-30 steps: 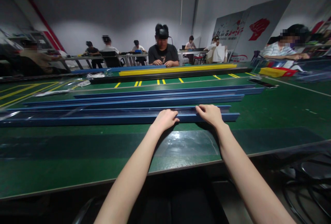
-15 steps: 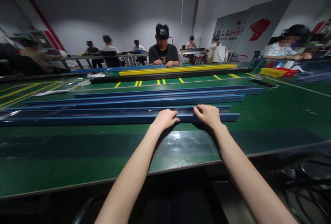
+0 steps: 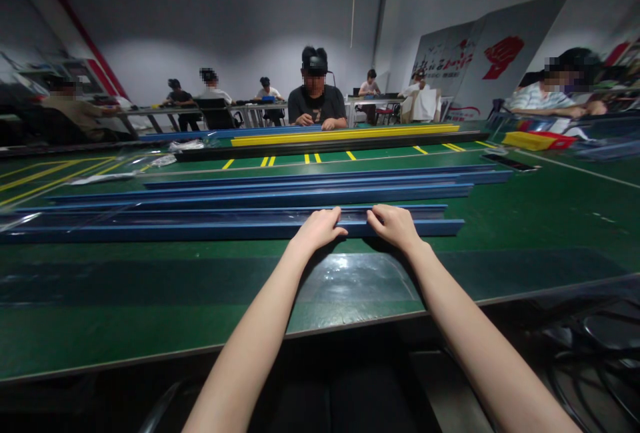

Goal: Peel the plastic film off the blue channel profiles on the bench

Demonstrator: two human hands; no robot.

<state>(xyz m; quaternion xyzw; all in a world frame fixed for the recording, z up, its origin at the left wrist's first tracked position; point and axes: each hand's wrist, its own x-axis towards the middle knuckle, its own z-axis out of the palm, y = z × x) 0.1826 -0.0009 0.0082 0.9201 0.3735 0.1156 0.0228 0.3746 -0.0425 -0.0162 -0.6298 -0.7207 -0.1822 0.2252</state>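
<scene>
A long blue channel strip with raised edges lies lengthwise across the green table in front of me. My left hand is closed over its near edge, thumb and fingers curled around it. Close by on the right, my right hand grips the same edge, fingers bent into the channel. The fingertips of both hands are partly hidden. Clear plastic film shows at the channel's left part. Just behind it lie more blue channels, roughly parallel.
A clear sheet lies along the near side of the green table. Farther back are a black strip, a yellow strip, a phone and a yellow tray. A person sits opposite.
My right hand has slid a little to the left along the channel, closer to my left hand. My left hand and the channel stay almost in place.
</scene>
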